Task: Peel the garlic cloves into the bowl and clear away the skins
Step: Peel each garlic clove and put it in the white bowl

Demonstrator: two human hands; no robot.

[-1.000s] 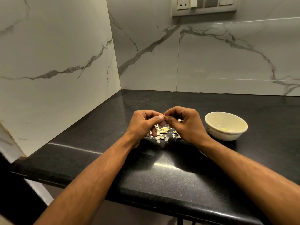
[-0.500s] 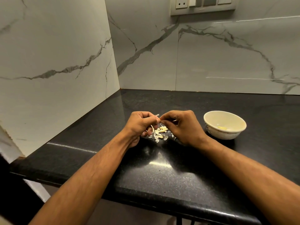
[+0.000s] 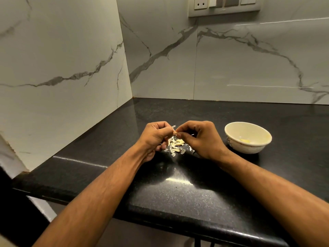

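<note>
My left hand (image 3: 155, 138) and my right hand (image 3: 201, 138) meet fingertip to fingertip above the black counter (image 3: 178, 189). Between them they pinch one small garlic clove (image 3: 174, 132), with a flake of pale skin sticking up from it. Beneath the hands lies a small heap of garlic cloves and loose skins (image 3: 175, 146). A cream bowl (image 3: 247, 137) stands on the counter to the right of my right hand, with one or two peeled pieces in its bottom.
Marble-patterned walls close off the counter at the left and the back, meeting in a corner. A socket and switch panel (image 3: 224, 6) sits high on the back wall. The counter's rounded front edge runs below my forearms.
The fingertips have stayed together on the clove, working at it, and a flake of skin now stands up between them. The view has shifted slightly.
</note>
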